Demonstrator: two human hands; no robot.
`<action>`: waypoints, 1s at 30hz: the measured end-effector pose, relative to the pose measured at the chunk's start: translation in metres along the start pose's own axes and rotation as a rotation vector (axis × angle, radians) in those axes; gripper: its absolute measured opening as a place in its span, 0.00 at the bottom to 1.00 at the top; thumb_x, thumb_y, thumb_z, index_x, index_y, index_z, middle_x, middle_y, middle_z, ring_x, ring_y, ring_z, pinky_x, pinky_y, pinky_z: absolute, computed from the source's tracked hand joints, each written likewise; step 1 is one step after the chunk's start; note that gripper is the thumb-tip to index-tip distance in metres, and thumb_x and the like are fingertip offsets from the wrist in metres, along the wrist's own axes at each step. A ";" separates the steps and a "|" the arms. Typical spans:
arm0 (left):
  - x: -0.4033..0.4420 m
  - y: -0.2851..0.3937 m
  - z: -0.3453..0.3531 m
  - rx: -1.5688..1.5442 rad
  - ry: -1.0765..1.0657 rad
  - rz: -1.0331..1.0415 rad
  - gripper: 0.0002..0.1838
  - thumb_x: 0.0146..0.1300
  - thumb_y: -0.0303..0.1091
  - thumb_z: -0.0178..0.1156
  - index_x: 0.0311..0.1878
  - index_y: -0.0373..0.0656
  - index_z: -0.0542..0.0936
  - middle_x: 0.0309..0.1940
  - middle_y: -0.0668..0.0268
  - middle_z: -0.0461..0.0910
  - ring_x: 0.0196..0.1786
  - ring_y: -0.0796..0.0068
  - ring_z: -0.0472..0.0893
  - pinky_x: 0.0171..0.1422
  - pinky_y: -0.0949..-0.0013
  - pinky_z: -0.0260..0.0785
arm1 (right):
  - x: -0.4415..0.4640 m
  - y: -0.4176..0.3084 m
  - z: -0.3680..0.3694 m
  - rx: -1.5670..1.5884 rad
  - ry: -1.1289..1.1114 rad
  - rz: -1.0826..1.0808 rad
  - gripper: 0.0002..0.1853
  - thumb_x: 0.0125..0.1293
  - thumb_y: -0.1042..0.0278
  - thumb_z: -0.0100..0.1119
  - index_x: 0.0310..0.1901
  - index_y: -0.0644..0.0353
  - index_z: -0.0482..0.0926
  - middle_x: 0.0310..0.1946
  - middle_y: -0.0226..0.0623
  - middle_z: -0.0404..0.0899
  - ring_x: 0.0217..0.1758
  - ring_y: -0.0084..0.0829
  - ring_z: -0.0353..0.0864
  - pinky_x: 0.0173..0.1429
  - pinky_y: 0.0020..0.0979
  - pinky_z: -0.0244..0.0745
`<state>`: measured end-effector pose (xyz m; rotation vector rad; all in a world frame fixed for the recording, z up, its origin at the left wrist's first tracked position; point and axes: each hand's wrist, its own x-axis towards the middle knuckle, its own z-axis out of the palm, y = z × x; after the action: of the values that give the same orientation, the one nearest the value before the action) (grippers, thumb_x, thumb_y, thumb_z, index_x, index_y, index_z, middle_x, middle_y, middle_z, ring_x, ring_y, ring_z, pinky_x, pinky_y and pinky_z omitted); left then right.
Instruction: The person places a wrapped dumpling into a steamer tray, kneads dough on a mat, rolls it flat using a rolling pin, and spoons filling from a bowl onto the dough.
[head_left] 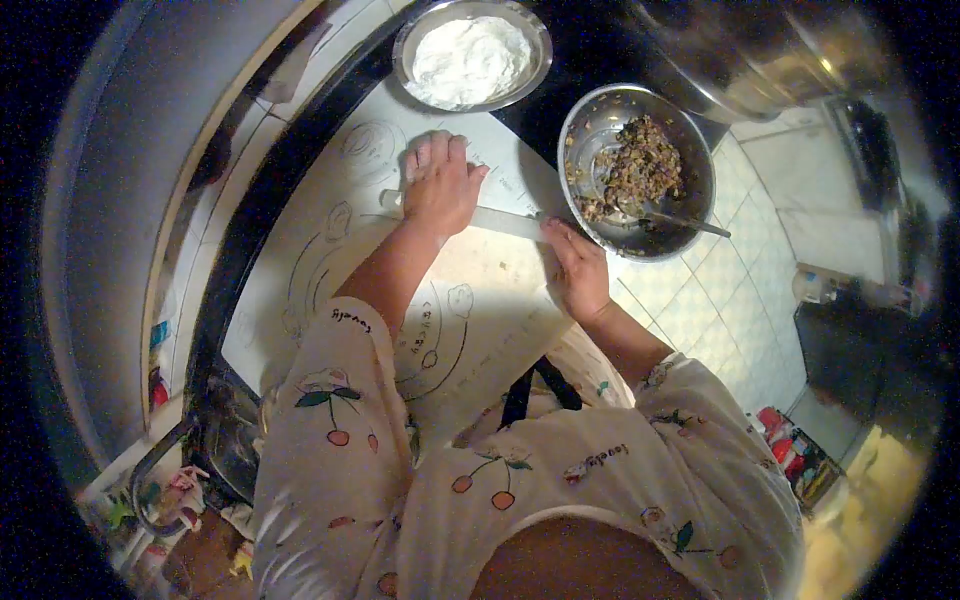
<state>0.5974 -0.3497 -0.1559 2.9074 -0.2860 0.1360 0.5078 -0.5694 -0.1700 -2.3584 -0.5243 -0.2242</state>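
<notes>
A pale rolling pin (510, 223) lies across the white printed mat (390, 285). My left hand (440, 188) rests palm down over its left part, fingers stretched out beyond it and thumb apart. At the right end of the pin, my right hand (580, 268) has its fingers closed together on it, close to the bowl of filling. Light, flour-like smudges show on the mat just below the pin. Whether dough lies under the pin or my left palm is hidden.
A metal bowl of white flour (470, 62) stands at the mat's far edge. To its right, a steel bowl (708, 165) holds chopped brown filling (645, 165) and a utensil (690, 220). Tiled floor shows at right. Assorted items (180, 495) are at lower left.
</notes>
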 end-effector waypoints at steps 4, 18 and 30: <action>-0.035 0.003 -0.014 0.025 0.004 0.084 0.35 0.56 0.45 0.60 0.62 0.36 0.62 0.60 0.52 0.63 0.65 0.52 0.59 0.69 0.48 0.46 | -0.013 -0.021 -0.014 0.002 -0.021 -0.008 0.25 0.47 0.84 0.56 0.50 0.56 0.74 0.45 0.44 0.78 0.46 0.48 0.77 0.49 0.39 0.73; -0.096 -0.008 -0.030 0.130 -0.122 -0.015 0.37 0.61 0.45 0.55 0.68 0.36 0.56 0.71 0.49 0.50 0.73 0.49 0.48 0.74 0.46 0.39 | -0.015 -0.054 0.012 -0.424 -0.360 0.150 0.41 0.62 0.53 0.49 0.69 0.68 0.47 0.72 0.50 0.41 0.76 0.46 0.38 0.74 0.50 0.37; -0.207 -0.007 -0.071 0.041 -0.214 0.097 0.35 0.55 0.41 0.61 0.64 0.37 0.64 0.65 0.50 0.60 0.69 0.51 0.57 0.73 0.48 0.44 | -0.091 -0.071 -0.010 -0.103 -0.202 0.056 0.31 0.51 0.74 0.60 0.60 0.62 0.65 0.47 0.51 0.74 0.50 0.52 0.71 0.54 0.49 0.65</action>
<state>0.3918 -0.2891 -0.1119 2.9517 -0.4655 -0.1570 0.3946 -0.5565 -0.1473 -2.5079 -0.5534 0.0140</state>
